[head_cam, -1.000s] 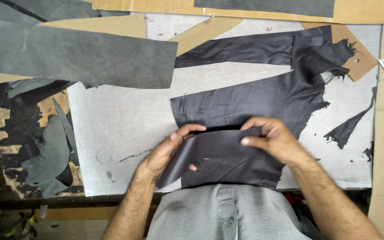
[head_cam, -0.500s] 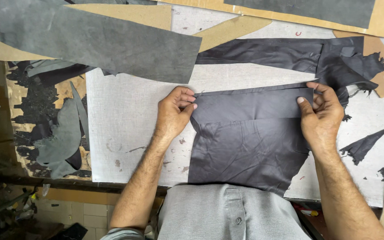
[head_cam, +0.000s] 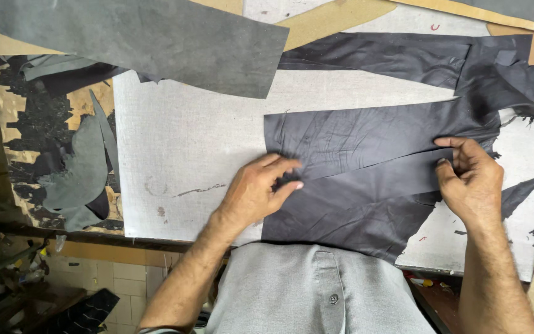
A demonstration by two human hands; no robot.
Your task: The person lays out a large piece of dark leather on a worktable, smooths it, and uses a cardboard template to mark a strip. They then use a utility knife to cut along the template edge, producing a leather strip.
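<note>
On the pale grey work board, directly before the person, lies the dark cloth piece — a creased panel whose upper layer overlaps a lower one along a slanting edge. The left hand lies palm-down on the cloth's left edge, fingers together and flat, while the right hand pinches the overlapping layer's right end between thumb and fingers, both forearms reaching up from below. An uneven pull from the right could probably drag the layers askew or set the creases — the thin cloth looks slippery.
</note>
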